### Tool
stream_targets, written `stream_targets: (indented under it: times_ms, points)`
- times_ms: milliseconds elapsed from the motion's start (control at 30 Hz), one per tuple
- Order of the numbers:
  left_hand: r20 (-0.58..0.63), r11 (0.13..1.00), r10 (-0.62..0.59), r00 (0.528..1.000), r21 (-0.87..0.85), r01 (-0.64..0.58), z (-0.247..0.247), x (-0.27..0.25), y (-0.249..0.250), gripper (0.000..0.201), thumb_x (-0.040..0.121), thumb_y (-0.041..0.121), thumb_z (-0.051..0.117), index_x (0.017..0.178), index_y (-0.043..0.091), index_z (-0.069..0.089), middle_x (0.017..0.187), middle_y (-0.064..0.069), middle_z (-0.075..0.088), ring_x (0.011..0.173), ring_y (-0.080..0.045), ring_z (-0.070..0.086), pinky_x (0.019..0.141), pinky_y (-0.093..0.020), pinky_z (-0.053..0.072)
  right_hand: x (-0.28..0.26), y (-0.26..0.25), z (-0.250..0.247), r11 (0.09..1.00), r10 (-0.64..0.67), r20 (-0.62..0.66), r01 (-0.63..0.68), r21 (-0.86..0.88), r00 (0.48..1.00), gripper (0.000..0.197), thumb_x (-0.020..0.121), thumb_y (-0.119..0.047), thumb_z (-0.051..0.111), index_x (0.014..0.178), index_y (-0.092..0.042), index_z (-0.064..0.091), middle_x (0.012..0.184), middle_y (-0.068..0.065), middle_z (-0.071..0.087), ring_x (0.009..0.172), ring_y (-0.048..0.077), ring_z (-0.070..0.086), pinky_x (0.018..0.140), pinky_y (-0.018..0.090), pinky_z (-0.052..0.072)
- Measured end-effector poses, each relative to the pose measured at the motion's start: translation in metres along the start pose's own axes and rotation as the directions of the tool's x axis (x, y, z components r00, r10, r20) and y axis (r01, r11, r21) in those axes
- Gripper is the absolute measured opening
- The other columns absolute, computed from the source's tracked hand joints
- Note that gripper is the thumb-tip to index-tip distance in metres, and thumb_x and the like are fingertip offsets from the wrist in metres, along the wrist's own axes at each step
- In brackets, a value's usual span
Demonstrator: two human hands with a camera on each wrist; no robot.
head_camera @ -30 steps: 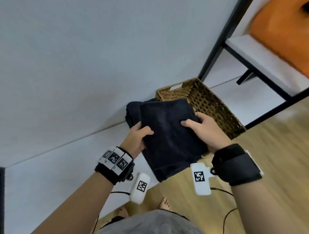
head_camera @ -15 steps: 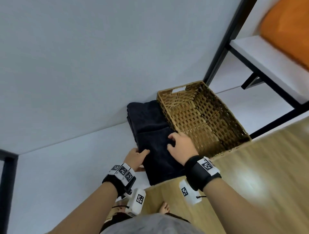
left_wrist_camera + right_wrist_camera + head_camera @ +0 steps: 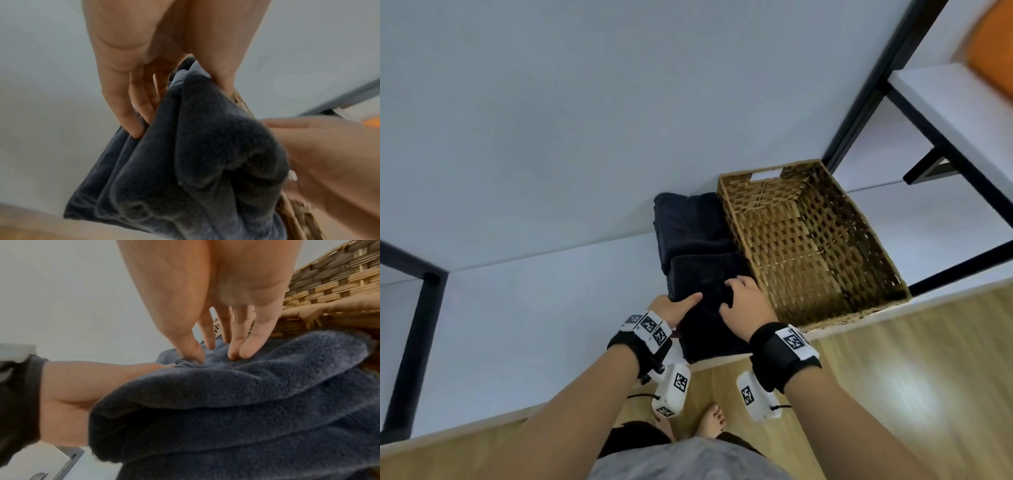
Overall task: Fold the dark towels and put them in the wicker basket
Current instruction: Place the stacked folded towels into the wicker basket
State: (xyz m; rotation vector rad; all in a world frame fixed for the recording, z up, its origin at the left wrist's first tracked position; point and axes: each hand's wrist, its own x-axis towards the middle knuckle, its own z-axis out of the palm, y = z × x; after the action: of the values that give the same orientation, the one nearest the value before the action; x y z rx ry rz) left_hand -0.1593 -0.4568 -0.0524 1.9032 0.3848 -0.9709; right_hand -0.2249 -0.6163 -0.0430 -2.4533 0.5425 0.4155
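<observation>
fingertips (image 3: 244,353) of both hands press folded towel (image 3: 709,308).

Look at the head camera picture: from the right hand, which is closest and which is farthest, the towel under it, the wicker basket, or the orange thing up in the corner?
1. The folded dark towel: right under the right hand, which touches it.
2. The wicker basket: just beside the hand, on its right.
3. The orange thing: far off in the top right corner.
</observation>
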Motion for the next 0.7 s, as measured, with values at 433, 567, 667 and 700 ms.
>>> stream_targets:
  times_ms: [433,567,667,700]
  points:
    - [0.241,0.872,0.001,0.971,-0.476,0.118,-0.047,0.002,-0.026,0.04,0.083,0.023,0.073,0.119,0.011,0.063,0.111,-0.011,0.072,0.105,-0.029,0.068,0.077,-0.039,0.059,0.008,-0.017,-0.007,0.962,0.17,-0.049,-0.155,0.224,0.984,0.057,0.094,-0.043,0.057,0.139,-0.01,0.043,0.136,0.013,0.051,0.124,0.028,0.051,0.1,0.033,0.04]
    - [0.232,0.906,-0.043,0.972,-0.4,0.136,-0.047,0.007,-0.037,0.042,0.084,0.032,0.073,0.122,0.018,0.061,0.116,-0.007,0.071,0.111,-0.027,0.064,0.092,-0.048,0.054,0.018,-0.018,0.011,0.893,0.275,0.196,-0.325,0.312,0.941,0.084,0.09,-0.061,0.055,0.148,-0.005,0.033,0.145,0.015,0.046,0.131,0.032,0.047,0.106,0.036,0.04]
    - [0.234,0.915,-0.015,0.972,-0.389,0.108,-0.048,0.008,-0.036,0.044,0.084,0.035,0.073,0.123,0.02,0.06,0.118,-0.006,0.069,0.113,-0.027,0.063,0.095,-0.05,0.053,0.024,-0.015,0.013,0.799,0.324,0.248,-0.404,0.444,0.913,0.081,0.08,-0.063,0.066,0.135,-0.005,0.053,0.131,0.011,0.06,0.117,0.029,0.059,0.102,0.039,0.046]
    - [0.235,0.92,0.003,0.972,-0.381,0.09,-0.049,0.007,-0.035,0.044,0.084,0.036,0.073,0.124,0.02,0.06,0.119,-0.006,0.069,0.113,-0.027,0.063,0.095,-0.05,0.052,0.024,-0.015,0.011,0.759,0.326,0.275,-0.424,0.494,0.905,0.078,0.076,-0.062,0.071,0.128,-0.006,0.059,0.125,0.01,0.064,0.11,0.027,0.062,0.1,0.038,0.049]
